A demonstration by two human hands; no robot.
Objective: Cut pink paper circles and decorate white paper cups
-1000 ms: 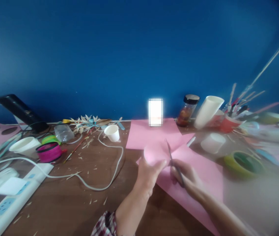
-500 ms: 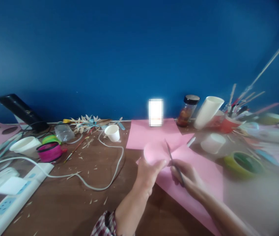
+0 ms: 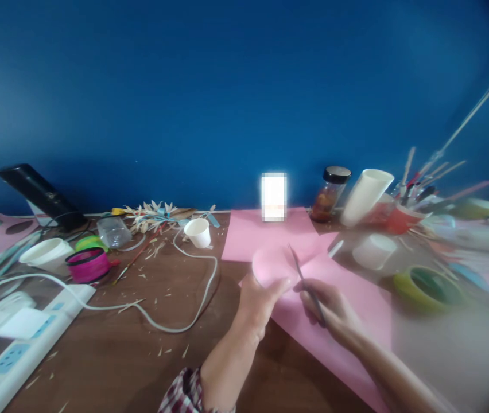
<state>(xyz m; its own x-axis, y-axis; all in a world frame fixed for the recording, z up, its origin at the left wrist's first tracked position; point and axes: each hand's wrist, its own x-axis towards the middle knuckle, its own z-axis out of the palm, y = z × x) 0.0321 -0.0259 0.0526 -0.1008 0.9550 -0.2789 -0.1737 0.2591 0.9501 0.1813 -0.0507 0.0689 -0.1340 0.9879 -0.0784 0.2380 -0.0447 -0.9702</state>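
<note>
My left hand [image 3: 262, 298] is closed on a pink paper piece [image 3: 272, 264] with a rounded left edge, its thumb lying across the near side. In my right hand [image 3: 326, 304] is a pair of scissors [image 3: 299, 267], slim and dark, tips pointing up and away. The blades lie against the pink paper, just right of my left thumb. Beneath both hands spreads a larger pink sheet [image 3: 356, 321]. Another pink sheet [image 3: 248, 235] lies flat behind them. My fingers partly hide the scissors' handles.
A white cup [image 3: 197, 232] and white cable [image 3: 175, 330] lie left of my hands, with a power strip [image 3: 20, 350] nearer. A lidded jar [image 3: 330, 195], white tube [image 3: 367, 195] and green tape roll [image 3: 425, 289] stand right. A bright pixelated patch covers something at the back.
My right hand and the scissors have shifted very slightly, and the blades look narrower than a second ago. My left hand keeps its hold on the paper.
</note>
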